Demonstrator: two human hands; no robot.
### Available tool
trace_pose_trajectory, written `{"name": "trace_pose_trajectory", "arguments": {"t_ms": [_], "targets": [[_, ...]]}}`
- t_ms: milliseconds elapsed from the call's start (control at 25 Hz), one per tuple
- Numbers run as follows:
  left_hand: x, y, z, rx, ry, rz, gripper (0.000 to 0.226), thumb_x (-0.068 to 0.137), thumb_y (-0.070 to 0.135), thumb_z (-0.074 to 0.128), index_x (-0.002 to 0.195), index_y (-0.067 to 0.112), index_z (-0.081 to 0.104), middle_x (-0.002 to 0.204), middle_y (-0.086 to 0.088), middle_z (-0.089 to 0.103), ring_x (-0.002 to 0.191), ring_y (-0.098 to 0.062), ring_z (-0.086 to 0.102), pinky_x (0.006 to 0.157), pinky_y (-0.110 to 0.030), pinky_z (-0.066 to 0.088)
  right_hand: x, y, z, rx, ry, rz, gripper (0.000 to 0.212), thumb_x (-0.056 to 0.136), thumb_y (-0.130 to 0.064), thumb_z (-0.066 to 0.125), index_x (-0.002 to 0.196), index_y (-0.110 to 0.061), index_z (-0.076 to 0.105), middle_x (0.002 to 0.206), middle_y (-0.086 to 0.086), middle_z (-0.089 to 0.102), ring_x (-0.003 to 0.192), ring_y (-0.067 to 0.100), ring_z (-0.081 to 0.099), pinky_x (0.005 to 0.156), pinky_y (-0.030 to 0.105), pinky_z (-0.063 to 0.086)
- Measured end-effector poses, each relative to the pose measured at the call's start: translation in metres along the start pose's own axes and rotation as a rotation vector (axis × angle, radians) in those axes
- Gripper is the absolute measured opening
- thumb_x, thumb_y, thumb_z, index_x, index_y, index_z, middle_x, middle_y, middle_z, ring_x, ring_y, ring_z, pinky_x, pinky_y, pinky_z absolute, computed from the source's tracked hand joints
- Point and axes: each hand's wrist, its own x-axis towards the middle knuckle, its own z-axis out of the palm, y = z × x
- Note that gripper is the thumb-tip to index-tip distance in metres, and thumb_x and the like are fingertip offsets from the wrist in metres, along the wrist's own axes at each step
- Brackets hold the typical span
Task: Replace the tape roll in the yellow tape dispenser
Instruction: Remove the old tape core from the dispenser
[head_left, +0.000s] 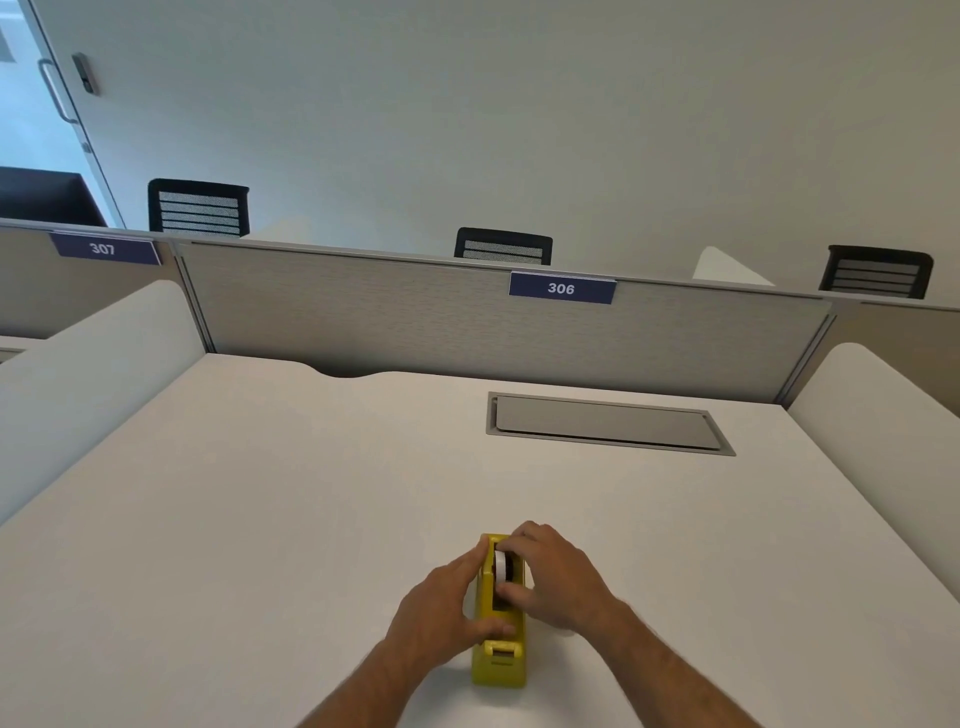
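Observation:
A yellow tape dispenser (497, 665) stands on the white desk (260, 519), near its front edge, cutter end toward me. A white tape roll (501, 566) sits upright in the dispenser's slot. My left hand (441, 608) grips the dispenser's left side, thumb across its top near the cutter. My right hand (556, 577) is over the right side, with fingers and thumb pinched on the tape roll. Part of the roll and the dispenser's right wall are hidden by my right hand.
A grey recessed cable hatch (608, 423) lies in the desk at the back right. A grey partition (415, 317) labelled 306 closes the far edge, with white side dividers (78, 374) left and right. Black chairs (197, 208) stand beyond.

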Motion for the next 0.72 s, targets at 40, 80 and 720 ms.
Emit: {"name": "trace_pose_trajectory", "arguments": {"t_ms": [40, 80, 720], "targets": [[0.0, -0.001, 0.001, -0.004, 0.003, 0.001, 0.108, 0.068, 0.074, 0.067, 0.151, 0.044, 0.005, 0.157, 0.015, 0.035, 0.139, -0.012, 0.041, 0.109, -0.032, 0.041, -0.001, 0.001, 0.001, 0.014, 0.009, -0.005, 0.043, 0.083, -0.048, 0.061, 0.123, -0.032, 0.056, 0.12, -0.009, 0.059, 0.107, 0.011, 0.05, 0.087, 0.028, 0.05], [0.0, -0.001, 0.001, -0.011, 0.005, 0.005, 0.107, 0.068, 0.074, 0.067, 0.152, 0.044, 0.006, 0.157, 0.015, 0.035, 0.139, -0.012, 0.04, 0.11, -0.032, 0.04, -0.002, 0.001, 0.001, 0.034, 0.02, -0.006, 0.042, 0.082, -0.047, 0.061, 0.121, -0.033, 0.056, 0.117, -0.01, 0.061, 0.105, 0.01, 0.05, 0.087, 0.029, 0.05], [-0.012, 0.02, -0.005, -0.608, 0.302, 0.045, 0.046, 0.087, 0.017, 0.073, 0.109, 0.056, 0.062, 0.101, 0.03, 0.073, 0.099, 0.0, 0.069, 0.091, -0.024, 0.056, -0.011, -0.004, -0.007, 0.356, 0.11, -0.081, 0.041, 0.085, -0.03, 0.072, 0.125, -0.03, 0.062, 0.106, -0.01, 0.066, 0.091, 0.007, 0.062, 0.082, 0.019, 0.055]]}}
